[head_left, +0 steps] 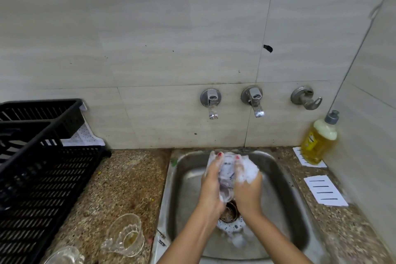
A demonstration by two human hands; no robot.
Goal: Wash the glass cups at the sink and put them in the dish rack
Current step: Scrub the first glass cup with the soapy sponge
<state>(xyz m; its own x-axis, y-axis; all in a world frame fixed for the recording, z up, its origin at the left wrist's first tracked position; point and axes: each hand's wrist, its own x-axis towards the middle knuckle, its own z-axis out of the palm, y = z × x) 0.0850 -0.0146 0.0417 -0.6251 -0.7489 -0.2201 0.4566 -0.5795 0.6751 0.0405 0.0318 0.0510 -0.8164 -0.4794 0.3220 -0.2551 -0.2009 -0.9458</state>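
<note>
Glass cup [226, 174] number one is held between both hands over the one steel sink [285, 210], above the drain [229, 213]. The left hand [211, 182] grips it from the left with fingers curled around its wall. The right hand [248, 184] grips it from the right, also curled, and is covered with white foam [249, 170]. The long axis of this cup runs away from the person, from the drain side toward the tiled wall. Which end is the mouth I cannot tell, because foam and fingers hide it.

Three glass cups are in view in total. The second glass cup [125, 236] stands upright on the stone counter [120, 178] between sink and rack, mouth up, handle toward the near left, with a little yellow liquid at its bottom. The third glass cup [64, 255] is cut by the bottom edge, just beside the one black dish rack [42, 188].

Behind the sink, the wall carries two taps, the left tap [211, 102] and the right tap [254, 99], and one wall fitting [305, 97] further right. One yellow soap bottle [319, 141] stands in the right corner on the far paper card [300, 156]; the near paper card [325, 191] lies apart from it.
</note>
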